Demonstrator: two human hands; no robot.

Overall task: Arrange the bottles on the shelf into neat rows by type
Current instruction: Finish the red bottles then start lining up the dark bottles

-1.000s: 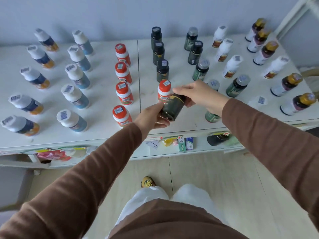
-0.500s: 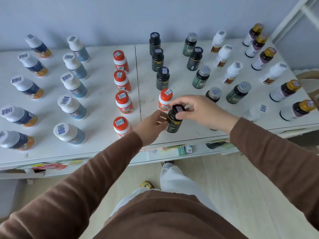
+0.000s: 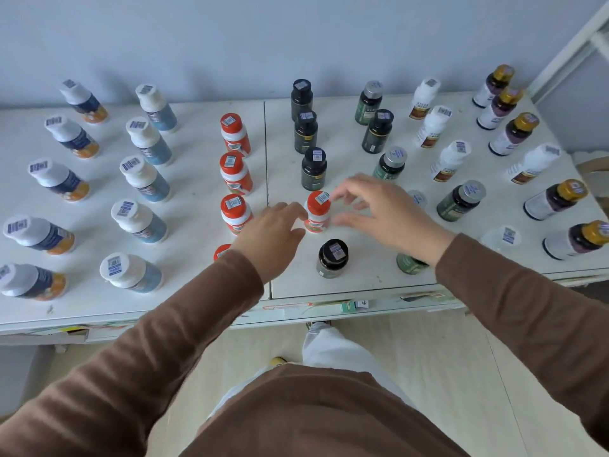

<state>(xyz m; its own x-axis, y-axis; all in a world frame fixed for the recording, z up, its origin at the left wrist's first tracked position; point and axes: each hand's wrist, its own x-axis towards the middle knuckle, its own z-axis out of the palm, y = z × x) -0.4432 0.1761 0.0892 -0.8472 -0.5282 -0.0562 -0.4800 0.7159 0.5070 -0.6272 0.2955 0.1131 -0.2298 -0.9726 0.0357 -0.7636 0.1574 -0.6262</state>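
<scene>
1. Looking down from head height, the view shows a white shelf (image 3: 184, 291) against a pale wall, covered in upright bottles that run away from the viewer in columns, one type to a column, which fits the sorting task.
2. At far left stands a column of white-capped bottles with navy and orange labels (image 3: 57, 179); beside it, a column of white-capped bottles with pale blue labels (image 3: 145, 178). Both look evenly spaced.
3. Next comes a column of red-capped bottles (image 3: 234, 169) near the seam in the shelf; the nearest one is mostly hidden under the left wrist.
4. The left hand (image 3: 272, 239) reaches forward, empty, fingers loosely spread, its fingertips just beside a stray red-capped bottle (image 3: 318, 211).
5. That stray stands in the black-capped bottles' column (image 3: 313, 168), which is probably why both hands frame it: it seems to belong one column to the left.
6. Nearer the front edge a black-capped bottle (image 3: 333, 258) stands alone, upright and untouched, in line with its own kind but past the stray.
7. The right hand (image 3: 379, 212) hovers on the stray's other side, empty, thumb and fingers apart in a wide curve, fingertips near its cap. Whether they touch it cannot be told.
8. Further right are a column of mostly silver-capped green bottles (image 3: 461, 201), with one black-capped bottle among them, then white bottles with brown labels (image 3: 449, 161), and last gold-capped dark bottles (image 3: 514, 133). One white bottle stands over in the gold-capped column, so sorting looks unfinished there.
</scene>
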